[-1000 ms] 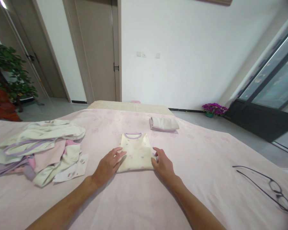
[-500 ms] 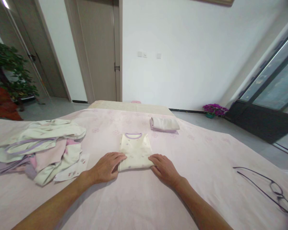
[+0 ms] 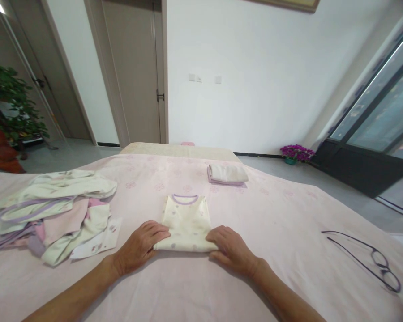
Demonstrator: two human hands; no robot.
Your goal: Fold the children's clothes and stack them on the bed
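spotted top: cream, purple-trimmed at the neck, folded into a compact shape; it lies flat in front of the person on the pink floral cloth, neckline facing away, a folded band along the near edge.
left grip: a bare hand at the near left corner of the top, nearly closed, fingers over the fabric and thumb by the near edge, the corner held between them.
right grip: a bare hand at the near right corner, fingers curled over the fabric and thumb just below the edge, also nearly closed on the corner.
folded stack: off-white above, lilac below, lying beyond the top and to its right, apart from both hands.
loose clothes: a rumpled heap of cream, pink and lilac garments to the left, well apart from the top.
white card: partly under the heap's near right side, small printed figures on it.
eyeglasses: dark-framed, arms unfolded, on the cloth at the far right.
potted flowers: magenta, on the floor by the wall.
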